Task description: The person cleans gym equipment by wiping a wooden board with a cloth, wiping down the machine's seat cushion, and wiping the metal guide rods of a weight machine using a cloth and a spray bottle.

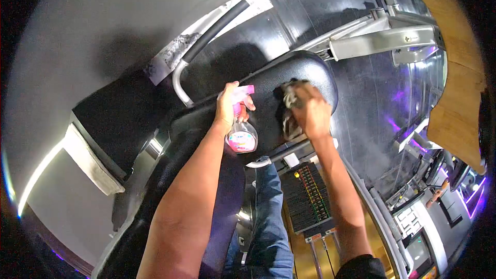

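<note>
Where both hands extend forward, the black padded bench (pixel 312 67) beneath them looks firm and somewhat slick. Curled nearly closed, the left hand (pixel 226 107) wraps the neck of a clear, pink-headed spray bottle (pixel 242 140), its body just below the fingers; it is probably light and thin-walled, so the neck suits a hold. Palm down, the right hand (pixel 313 111) bends blurred fingers over a crumpled cloth (pixel 289 101), likely soft, limp and best bunched.
</note>
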{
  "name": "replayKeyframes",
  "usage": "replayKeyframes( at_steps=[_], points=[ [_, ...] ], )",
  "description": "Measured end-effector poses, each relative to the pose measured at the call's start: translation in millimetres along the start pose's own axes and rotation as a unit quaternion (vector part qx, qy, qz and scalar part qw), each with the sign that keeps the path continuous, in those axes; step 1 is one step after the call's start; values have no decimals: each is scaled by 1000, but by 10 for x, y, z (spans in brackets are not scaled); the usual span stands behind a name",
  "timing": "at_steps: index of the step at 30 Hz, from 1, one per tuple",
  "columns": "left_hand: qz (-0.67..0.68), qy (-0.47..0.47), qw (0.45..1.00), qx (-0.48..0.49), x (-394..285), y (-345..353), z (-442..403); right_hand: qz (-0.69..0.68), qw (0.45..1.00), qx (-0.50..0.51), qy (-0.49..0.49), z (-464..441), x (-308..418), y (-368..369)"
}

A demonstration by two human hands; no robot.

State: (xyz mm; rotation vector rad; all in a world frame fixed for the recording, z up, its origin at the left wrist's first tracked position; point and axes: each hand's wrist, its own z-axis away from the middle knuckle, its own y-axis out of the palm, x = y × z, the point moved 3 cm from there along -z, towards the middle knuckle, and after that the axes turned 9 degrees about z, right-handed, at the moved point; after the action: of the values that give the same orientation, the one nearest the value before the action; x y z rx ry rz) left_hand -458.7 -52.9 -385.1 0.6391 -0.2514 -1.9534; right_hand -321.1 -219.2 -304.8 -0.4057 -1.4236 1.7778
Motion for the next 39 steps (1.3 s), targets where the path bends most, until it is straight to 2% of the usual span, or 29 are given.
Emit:
replayKeyframes(
  at_steps=[3,4,7,8,10,11,12,15,18,20,22,23,25,29,32,33,37,39],
  points=[
    [-1,-5,1000,4,-20,31,24,-22,998,-52,-31,-185,134,-26],
    [1,-3,1000,3,-24,29,27,-9,996,-43,-74,-200,251,51],
    [14,-16,1000,5,-7,-2,14,43,973,9,-228,-194,630,215],
    [15,-16,1000,3,3,-18,11,42,973,10,-229,-221,613,183],
    [14,-13,1000,-4,-2,5,18,54,951,144,-266,-323,514,97],
    [12,-18,1000,-2,-6,6,18,79,949,109,-284,-374,417,94],
    [14,-19,1000,-5,-1,0,21,78,949,111,-286,-448,350,56],
    [12,-14,1000,-8,-9,19,29,47,979,88,-179,-731,280,-170],
    [12,-11,1000,6,-2,27,16,31,968,65,-239,-842,362,-71],
    [6,-10,1000,1,-14,37,28,11,967,71,-245,-985,489,-42],
    [-4,-14,1000,-6,-11,31,44,8,937,223,-269,-1186,708,14],
    [-1,-7,1000,-14,-6,27,46,6,937,223,-270,-1302,824,89],
    [3,5,1000,-12,5,17,36,12,871,389,-299,-1480,1021,365],
    [-2,-6,1000,6,24,-12,28,71,837,435,-323,-1637,1166,530],
    [-6,5,1000,0,11,13,28,43,857,420,-295,-1616,884,503],
    [-14,16,999,33,65,-62,-39,25,868,385,-313,-1595,803,289],
    [8,25,1000,2,34,6,20,77,894,372,-237,-1544,452,-114],
    [18,23,999,25,61,-34,2,114,919,290,-242,-1457,369,-214]
  ],
)
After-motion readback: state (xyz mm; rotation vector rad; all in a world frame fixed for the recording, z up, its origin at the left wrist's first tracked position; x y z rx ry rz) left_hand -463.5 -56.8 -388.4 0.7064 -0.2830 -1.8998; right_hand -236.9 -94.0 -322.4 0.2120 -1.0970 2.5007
